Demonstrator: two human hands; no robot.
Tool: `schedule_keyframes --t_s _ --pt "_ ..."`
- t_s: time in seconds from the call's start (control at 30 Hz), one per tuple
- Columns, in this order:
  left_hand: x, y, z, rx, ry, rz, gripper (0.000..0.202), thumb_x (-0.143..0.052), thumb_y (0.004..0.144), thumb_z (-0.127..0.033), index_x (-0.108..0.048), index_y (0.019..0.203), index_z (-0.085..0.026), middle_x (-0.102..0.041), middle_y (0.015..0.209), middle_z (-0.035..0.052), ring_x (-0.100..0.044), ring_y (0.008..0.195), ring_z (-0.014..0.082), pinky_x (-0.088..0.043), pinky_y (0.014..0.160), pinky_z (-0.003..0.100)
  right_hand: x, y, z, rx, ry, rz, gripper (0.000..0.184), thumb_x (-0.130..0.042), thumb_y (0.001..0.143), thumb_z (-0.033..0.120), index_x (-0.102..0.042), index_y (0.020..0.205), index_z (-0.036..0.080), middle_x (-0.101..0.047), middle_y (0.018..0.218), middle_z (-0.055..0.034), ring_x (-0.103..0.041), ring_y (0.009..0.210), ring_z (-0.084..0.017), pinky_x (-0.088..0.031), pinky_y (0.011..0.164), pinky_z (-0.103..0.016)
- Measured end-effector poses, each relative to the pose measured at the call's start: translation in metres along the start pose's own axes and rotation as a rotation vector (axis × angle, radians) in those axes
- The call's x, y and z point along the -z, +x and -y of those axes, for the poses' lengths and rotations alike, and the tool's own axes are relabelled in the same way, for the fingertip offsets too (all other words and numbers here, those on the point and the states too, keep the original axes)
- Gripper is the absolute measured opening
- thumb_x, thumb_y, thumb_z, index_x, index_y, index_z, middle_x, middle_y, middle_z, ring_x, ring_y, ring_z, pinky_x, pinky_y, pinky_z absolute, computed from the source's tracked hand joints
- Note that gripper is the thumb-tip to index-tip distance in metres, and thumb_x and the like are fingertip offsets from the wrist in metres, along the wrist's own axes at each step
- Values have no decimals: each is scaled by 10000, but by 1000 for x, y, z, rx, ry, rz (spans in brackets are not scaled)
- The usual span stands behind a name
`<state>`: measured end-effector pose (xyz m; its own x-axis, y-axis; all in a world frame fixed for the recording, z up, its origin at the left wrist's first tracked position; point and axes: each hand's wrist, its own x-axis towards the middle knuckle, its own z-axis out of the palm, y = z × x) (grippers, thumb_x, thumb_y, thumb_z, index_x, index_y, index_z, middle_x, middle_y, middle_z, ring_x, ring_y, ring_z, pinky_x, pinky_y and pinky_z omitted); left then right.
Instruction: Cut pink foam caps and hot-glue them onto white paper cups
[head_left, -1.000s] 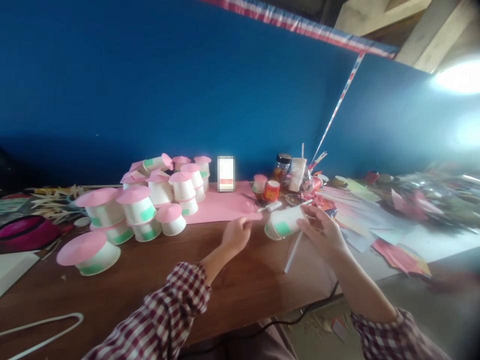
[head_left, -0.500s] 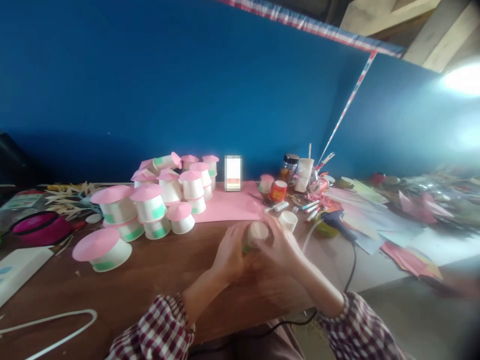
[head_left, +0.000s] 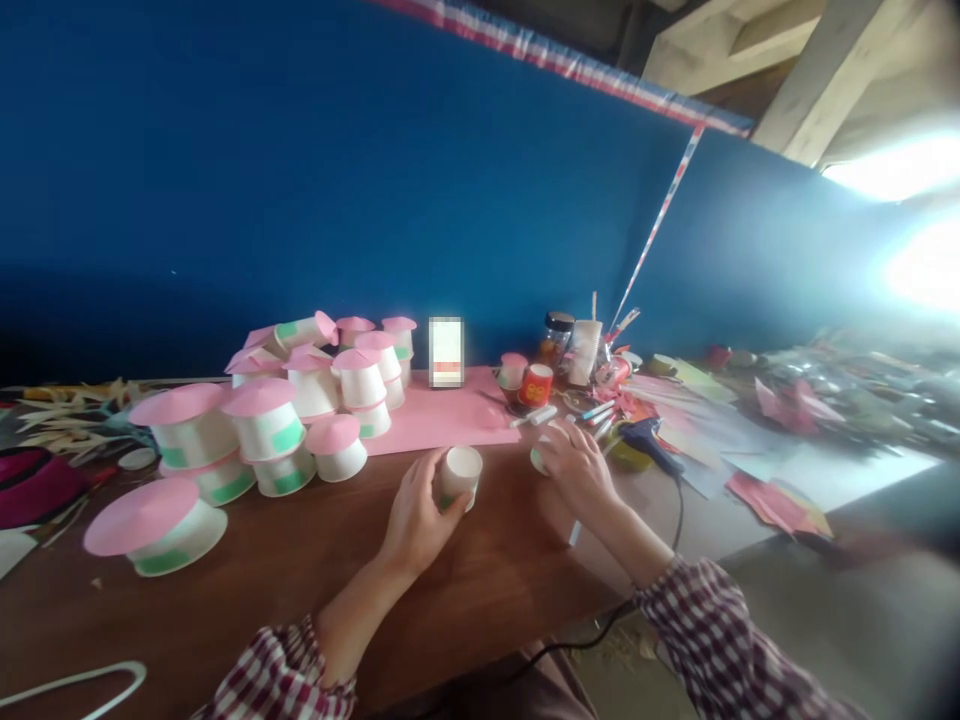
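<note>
My left hand (head_left: 420, 505) wraps round a small white paper cup (head_left: 463, 464), its rim facing up, just above or on the brown table. Off to the right, my right hand (head_left: 579, 468) has its fingers curled over another paper cup (head_left: 538, 458). Most of that second cup is hidden under the fingers, with a bit of white and green showing. On the left stand stacked paper cups with pink cone tops and green patches (head_left: 262, 420). One pink-topped cup (head_left: 176, 525) lies tilted nearest me.
Beyond my hands is a pink sheet (head_left: 442, 415). At the back right are a red cup (head_left: 537, 386), a dark-lidded jar (head_left: 556, 338) and several markers (head_left: 598, 412). A glue gun (head_left: 651, 440) with a cord lies to the right, beside coloured paper (head_left: 780, 505).
Both hands were together round one cup. Now the left hand holds that cup alone, and the right hand has moved right onto the other cup. The view has shifted slightly right.
</note>
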<state>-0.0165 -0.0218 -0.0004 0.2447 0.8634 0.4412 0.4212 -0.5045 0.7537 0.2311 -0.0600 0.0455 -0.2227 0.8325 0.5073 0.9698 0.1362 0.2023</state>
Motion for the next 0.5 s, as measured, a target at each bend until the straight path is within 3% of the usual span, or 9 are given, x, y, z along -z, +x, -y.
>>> schedule_keyframes --t_s 0.3,0.4,0.5 --pt "0 0 -1 1 4 37 522 -640 735 -306 -456 1210 -193 -564 1168 113 -564 1049 257 -473 884 394 -3 8 -25 28 129 4 322 -507 851 152 -620 1126 275 -584 1266 -4 -364 1298 -264 -364 1022 -451" --pt "1 -2 -1 37 -18 57 522 -632 734 -305 -455 1212 -190 -564 1178 113 -576 1037 253 -484 869 386 4 -6 -32 -47 167 -64 312 -522 842 201 -616 1136 245 -596 1229 -49 -424 1236 -265 -383 999 -437" --pt "2 -6 -1 51 -31 62 545 -631 728 -296 -447 1228 -187 -565 1196 117 -575 1054 258 -486 872 386 12 -26 -53 -180 123 -126 313 -501 851 247 -603 1147 226 -609 1164 -80 -485 1134 -272 -395 964 -443"
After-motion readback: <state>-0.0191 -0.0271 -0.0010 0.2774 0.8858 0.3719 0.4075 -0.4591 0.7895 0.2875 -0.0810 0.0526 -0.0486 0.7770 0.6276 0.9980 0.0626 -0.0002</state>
